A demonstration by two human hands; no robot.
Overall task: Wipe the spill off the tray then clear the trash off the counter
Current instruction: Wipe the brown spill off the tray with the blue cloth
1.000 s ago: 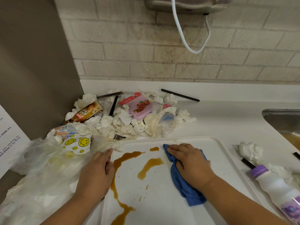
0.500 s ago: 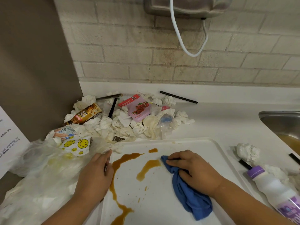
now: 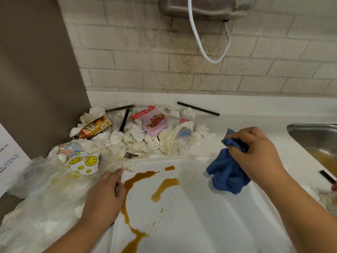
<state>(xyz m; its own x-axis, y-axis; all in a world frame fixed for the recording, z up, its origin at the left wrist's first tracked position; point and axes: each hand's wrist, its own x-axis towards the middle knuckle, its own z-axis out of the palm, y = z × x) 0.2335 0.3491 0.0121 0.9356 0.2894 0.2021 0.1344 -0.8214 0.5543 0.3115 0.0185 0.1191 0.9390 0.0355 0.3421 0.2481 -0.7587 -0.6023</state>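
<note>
While the left hand (image 3: 105,199) stays put, fingers flat along the left rim of the tray (image 3: 200,225) and grasping nothing, the trash pile (image 3: 138,132) behind it on the counter (image 3: 206,147) lies undisturbed, and the brown spill (image 3: 165,187) shows every streak as before. Further right, the blue cloth (image 3: 228,172) is no longer pressed flat on the tray — the right hand (image 3: 259,156) has bunched it in curled fingers and lifted it toward the far right corner. Wiping, I judge, has hardly begun; the cloth likely needs to come back down onto the streaks.
</note>
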